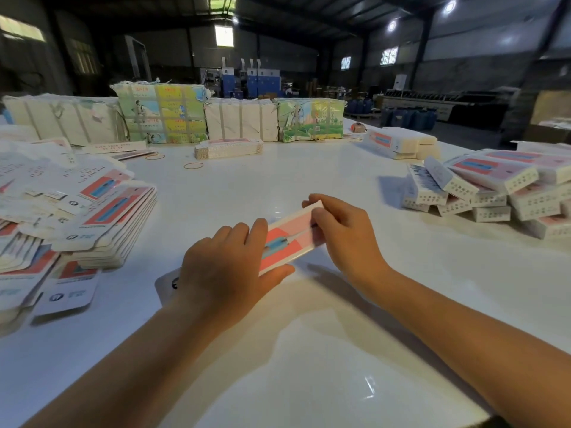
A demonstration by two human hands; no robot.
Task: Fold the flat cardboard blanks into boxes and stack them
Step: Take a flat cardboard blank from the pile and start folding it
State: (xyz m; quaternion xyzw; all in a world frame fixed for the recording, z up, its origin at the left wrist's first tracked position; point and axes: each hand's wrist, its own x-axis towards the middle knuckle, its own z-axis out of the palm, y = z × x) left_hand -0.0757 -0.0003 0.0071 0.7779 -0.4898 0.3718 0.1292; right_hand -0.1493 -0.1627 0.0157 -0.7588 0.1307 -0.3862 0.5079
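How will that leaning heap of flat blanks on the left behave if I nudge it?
The heap of flat blanks is fanned and leaning, so it will probably slide apart rather than move as one. The printed faces look glossy, so likely slippery. Single sheets look thin, probably light and bendy.

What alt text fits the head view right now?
Both hands, left and right, grip a pink cardboard blank over a white table. Flat blanks are piled left, folded boxes right.
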